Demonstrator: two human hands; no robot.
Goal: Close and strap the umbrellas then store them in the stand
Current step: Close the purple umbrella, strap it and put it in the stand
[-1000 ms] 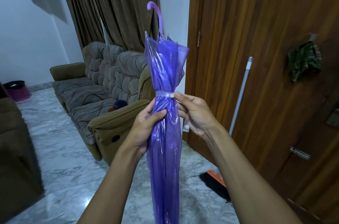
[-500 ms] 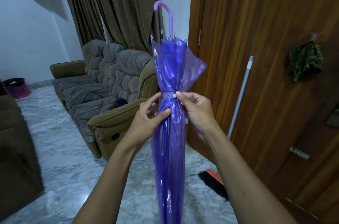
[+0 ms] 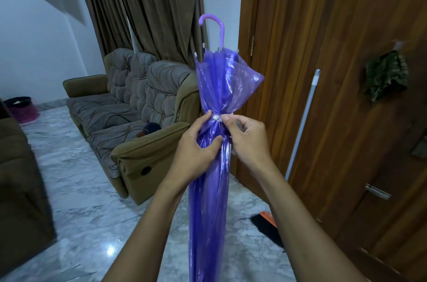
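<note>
Purple translucent plastic umbrella (image 3: 209, 200) folded, upright, curved lilac handle (image 3: 215, 27) on top, centre of view, held by 2 hands. Left hand (image 3: 196, 147) curled round folded canopy just below thin white strap with snap button (image 3: 216, 118). Right hand (image 3: 248, 138) pinches strap end at umbrella's right side, thumb beside button. Strap wraps canopy; fastened or not, cannot tell. Behind: grey marble floor (image 3: 76, 212), olive-brown padded sofa (image 3: 138, 106), brown wooden door (image 3: 335, 73), brown curtains (image 3: 150, 4).

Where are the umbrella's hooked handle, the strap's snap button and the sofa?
hooked handle (image 3: 222, 35), head view, straight stem.
snap button (image 3: 215, 117), head view, round face.
sofa (image 3: 161, 83), head view, back cushion.
</note>
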